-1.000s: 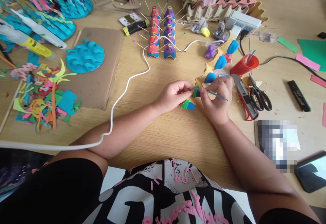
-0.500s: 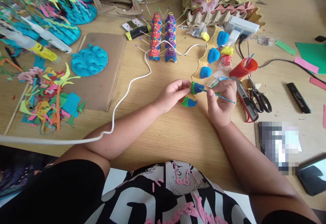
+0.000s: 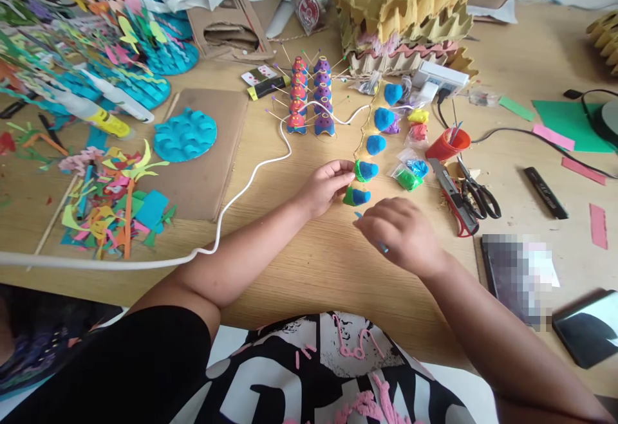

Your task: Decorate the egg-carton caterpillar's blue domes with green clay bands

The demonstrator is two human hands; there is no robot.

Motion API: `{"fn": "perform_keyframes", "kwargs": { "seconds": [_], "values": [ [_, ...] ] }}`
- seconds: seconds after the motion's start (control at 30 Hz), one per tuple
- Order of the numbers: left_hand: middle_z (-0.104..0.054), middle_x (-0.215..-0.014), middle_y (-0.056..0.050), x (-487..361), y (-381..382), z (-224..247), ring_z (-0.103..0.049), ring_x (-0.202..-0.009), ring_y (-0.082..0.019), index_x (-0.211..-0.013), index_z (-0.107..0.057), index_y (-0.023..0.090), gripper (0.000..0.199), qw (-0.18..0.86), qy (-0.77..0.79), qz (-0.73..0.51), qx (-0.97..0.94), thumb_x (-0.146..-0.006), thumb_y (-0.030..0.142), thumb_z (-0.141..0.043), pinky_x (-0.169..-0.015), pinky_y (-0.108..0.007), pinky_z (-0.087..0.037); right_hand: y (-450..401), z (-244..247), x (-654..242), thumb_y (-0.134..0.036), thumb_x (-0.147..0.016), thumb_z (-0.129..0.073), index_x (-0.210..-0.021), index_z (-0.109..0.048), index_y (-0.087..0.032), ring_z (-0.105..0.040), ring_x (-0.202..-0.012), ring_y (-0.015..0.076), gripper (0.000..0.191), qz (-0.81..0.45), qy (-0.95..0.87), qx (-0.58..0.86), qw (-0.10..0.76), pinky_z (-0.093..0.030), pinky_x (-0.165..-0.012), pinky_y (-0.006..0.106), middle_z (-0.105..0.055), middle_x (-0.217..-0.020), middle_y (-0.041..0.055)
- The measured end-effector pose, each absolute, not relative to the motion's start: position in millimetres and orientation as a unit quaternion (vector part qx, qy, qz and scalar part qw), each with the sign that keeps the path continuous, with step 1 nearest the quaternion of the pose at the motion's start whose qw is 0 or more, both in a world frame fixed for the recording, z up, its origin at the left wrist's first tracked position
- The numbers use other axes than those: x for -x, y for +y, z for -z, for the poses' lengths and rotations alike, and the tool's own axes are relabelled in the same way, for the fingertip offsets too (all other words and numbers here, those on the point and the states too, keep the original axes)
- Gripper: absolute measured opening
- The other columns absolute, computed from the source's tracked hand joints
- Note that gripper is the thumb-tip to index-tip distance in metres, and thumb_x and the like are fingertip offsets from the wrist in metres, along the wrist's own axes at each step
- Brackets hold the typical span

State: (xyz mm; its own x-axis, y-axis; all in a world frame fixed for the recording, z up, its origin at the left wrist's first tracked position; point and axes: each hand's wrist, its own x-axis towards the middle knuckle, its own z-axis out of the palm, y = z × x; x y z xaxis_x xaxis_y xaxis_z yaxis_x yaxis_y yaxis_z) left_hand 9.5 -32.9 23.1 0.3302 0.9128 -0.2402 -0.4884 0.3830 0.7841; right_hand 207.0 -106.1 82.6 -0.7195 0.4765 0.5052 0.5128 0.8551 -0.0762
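My left hand (image 3: pixel 326 190) pinches the left edge of a strip of egg carton (image 3: pixel 369 115) lying on the table. Blue clay covers the strip's cups; the nearest two also carry green clay, among them the green-and-blue cup (image 3: pixel 365 171) beside my fingertips. My right hand (image 3: pixel 403 234) is closed around a thin light-blue stick tool (image 3: pixel 358 215), just right of and below the nearest cup, not touching it. Bags of green clay (image 3: pixel 409 179) and blue clay (image 3: pixel 418 167) lie to the strip's right.
Finished red caterpillars (image 3: pixel 298 99) and purple ones (image 3: pixel 324 99) with pins stand behind. A white cable (image 3: pixel 255 170) crosses the table and my left forearm. At right are an orange cup (image 3: pixel 448 145), a cutter (image 3: pixel 456 202) and scissors (image 3: pixel 477 189). Paper scraps (image 3: pixel 118 205) lie left.
My right hand has drawn back from the green-and-blue cup, down towards me, with the stick tool turned in its fingers. My left hand still grips the strip. The camera view has shifted.
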Motion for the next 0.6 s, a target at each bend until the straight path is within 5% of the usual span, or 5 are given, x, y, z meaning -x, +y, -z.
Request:
{"fn": "perform_keyframes", "kwargs": {
  "seconds": [0.2,0.6],
  "values": [
    [-0.071,-0.080,0.003,-11,-33,-22,-0.063,-0.065,-0.006,-0.096,-0.071,0.016,0.028,0.750,0.354,-0.465,-0.309,-0.076,0.022,-0.091,-0.062,-0.020,-0.048,-141,-68,-209,-0.008,-0.102,-0.064,-0.087,-0.066,-0.020,-0.056,-0.077,0.0185,0.019,0.094,-0.954,0.268,0.093,-0.039,-0.073,0.036,-0.069,-0.079,0.0018],
    [-0.073,-0.080,0.003,-11,-32,-23,-0.063,-0.065,-0.006,-0.094,-0.072,0.016,0.036,0.761,0.341,-0.466,-0.298,-0.070,0.026,-0.096,-0.062,-0.021,-0.046,-161,-66,-208,-0.008,-0.095,-0.072,-0.094,-0.068,-0.021,-0.066,-0.080,0.0230,0.013,0.030,-0.941,0.336,0.040,-0.047,-0.072,0.039,-0.076,-0.090,0.0023]
  ]
}}
